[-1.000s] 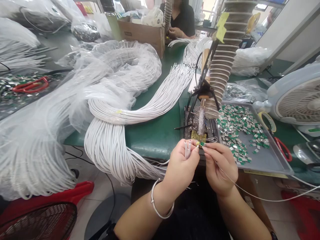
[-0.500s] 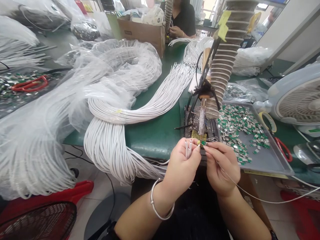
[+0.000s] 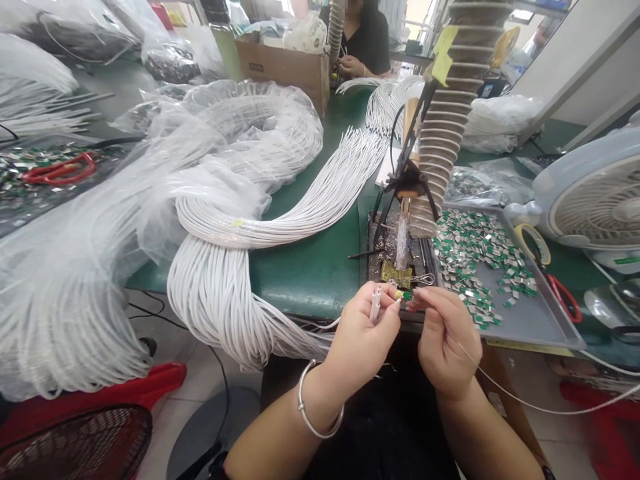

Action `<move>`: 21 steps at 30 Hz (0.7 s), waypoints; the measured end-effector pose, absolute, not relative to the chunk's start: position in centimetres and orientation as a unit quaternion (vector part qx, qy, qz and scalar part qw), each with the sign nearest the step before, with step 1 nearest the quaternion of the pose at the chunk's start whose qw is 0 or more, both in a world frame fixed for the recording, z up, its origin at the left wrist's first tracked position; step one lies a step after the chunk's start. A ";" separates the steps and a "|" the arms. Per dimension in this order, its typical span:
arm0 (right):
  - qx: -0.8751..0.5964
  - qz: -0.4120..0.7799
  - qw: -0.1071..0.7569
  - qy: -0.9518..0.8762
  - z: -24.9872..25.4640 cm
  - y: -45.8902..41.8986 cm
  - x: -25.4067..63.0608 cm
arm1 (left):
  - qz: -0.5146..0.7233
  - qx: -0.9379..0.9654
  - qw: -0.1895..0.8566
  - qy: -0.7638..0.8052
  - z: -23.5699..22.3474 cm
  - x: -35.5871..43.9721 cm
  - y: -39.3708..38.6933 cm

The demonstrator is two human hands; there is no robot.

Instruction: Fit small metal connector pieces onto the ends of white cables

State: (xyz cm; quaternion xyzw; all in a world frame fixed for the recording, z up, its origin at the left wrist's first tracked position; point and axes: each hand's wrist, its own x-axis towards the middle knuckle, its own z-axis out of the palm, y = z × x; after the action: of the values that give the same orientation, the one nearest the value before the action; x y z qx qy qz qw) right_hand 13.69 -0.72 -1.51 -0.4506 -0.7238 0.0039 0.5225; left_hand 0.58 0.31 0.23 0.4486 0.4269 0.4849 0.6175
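My left hand (image 3: 363, 340) pinches the ends of a white cable (image 3: 375, 303), which stand upright above my fingertips. A tiny green circuit board (image 3: 407, 295) with a yellow part beside it sits between my hands, at the tips of my right hand (image 3: 443, 340). The fingers hide most of it. A thin white wire (image 3: 525, 393) runs from near my right hand toward the lower right. Just beyond my hands, a soldering iron (image 3: 403, 240) stands over a gold-coloured pad (image 3: 395, 272).
A metal tray (image 3: 525, 320) of small green-and-silver boards lies right of my hands. A huge bundle of white cables (image 3: 225, 293) in plastic film fills the left. Beyond stand a ribbed duct (image 3: 443, 140), a desk fan (image 3: 600, 207) and red-handled scissors (image 3: 563, 297). A co-worker (image 3: 363, 40) sits opposite.
My right hand has drawn slightly right and down. The two white cable ends in my left hand stand closer together.
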 end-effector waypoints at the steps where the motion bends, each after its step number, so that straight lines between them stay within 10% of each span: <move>1: -0.458 0.009 0.513 -0.726 -1.5 -0.7 13.7 | 0.482 0.458 0.617 0.421 0.1 0.5 0.3; 21: -0.460 0.062 0.506 -0.727 -1.9 -0.7 14.1 | 0.396 0.551 0.585 0.444 0.1 -0.3 0.2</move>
State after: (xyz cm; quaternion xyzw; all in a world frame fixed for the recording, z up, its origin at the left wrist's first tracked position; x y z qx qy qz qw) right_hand 14.08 -0.65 -1.93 -0.4601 -0.7270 0.0624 0.5058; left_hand -0.34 0.18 0.11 0.5506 0.4442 0.3961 0.5854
